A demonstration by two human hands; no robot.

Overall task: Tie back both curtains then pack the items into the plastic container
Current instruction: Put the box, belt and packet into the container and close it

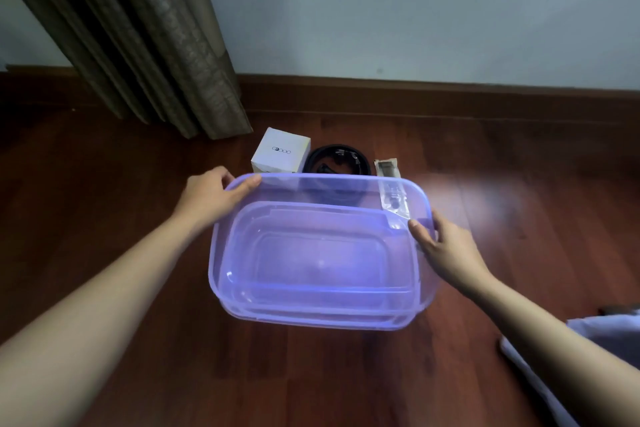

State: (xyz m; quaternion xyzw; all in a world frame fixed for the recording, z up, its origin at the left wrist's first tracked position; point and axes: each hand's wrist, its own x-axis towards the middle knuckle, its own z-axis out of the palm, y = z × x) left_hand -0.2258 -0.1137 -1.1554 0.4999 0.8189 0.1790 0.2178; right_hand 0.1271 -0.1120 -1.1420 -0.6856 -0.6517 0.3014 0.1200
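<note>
Head view: a translucent purple container (311,178), rounded-rectangular and glossy, sits between both hands over a dark wood floor (104,184); left hand (211,194) grasps its far-left corner, right hand (446,250) its right rim; behind, partly veiled by its wall, lie a white box (282,152), black coil (337,159) and clear packet (387,166); a pleated curtain (156,45) hangs far left.

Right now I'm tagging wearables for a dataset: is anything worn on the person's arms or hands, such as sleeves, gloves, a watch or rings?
The left arm and right arm are bare as far as the frame reaches, no sleeves. The left hand and right hand wear no gloves; no watch, bracelet or ring is visible.
</note>
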